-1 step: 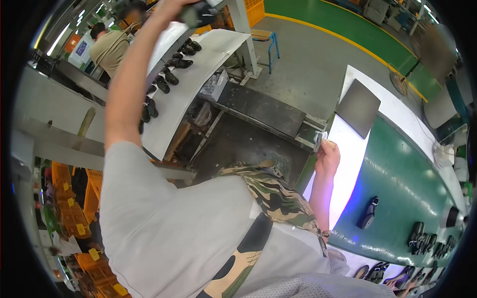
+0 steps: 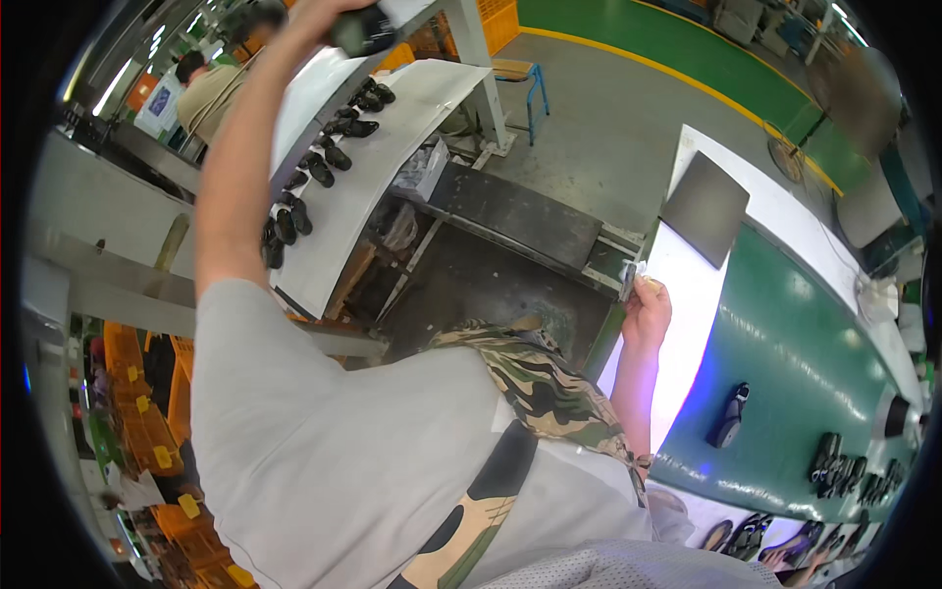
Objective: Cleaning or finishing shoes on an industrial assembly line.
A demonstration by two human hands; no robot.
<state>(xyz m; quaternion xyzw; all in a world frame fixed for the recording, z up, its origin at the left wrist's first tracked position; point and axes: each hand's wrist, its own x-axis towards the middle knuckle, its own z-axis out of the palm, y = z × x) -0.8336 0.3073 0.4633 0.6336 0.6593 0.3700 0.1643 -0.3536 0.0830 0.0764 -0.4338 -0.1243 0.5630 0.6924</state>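
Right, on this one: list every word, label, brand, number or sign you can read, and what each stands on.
No text can be read.
Blue-and-white sheet, upper left: any print is too small.
Yellow tags on the orange crates: too small and blurred.
Dark item in the left hand: no legible marking.
Small item in the right hand: too small.
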